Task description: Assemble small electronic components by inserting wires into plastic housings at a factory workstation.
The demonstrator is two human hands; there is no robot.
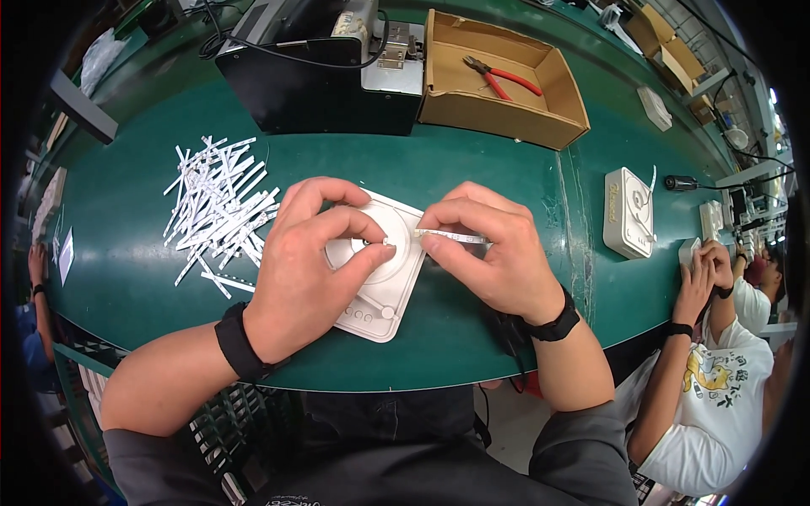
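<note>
In front of me a white device shaped like a small record player (395,288), with a round disc and a small arm, lies tilted on the table. My left hand (295,270) is over its disc, thumb and forefinger pinched around a tiny pale bit I cannot make out. Beside the device's right edge, my right hand (502,253) pinches a narrow white strip with dark marks (462,237) between thumb and forefinger. To the left of my left hand is a loose heap of similar white strips (219,198).
A black machine (329,88) stands at the back, next to a cardboard box (540,126) holding red-handled cutters (506,83). Another white device (629,215) and a black plug (680,183) lie to the right. A co-worker (713,379) works at the right edge.
</note>
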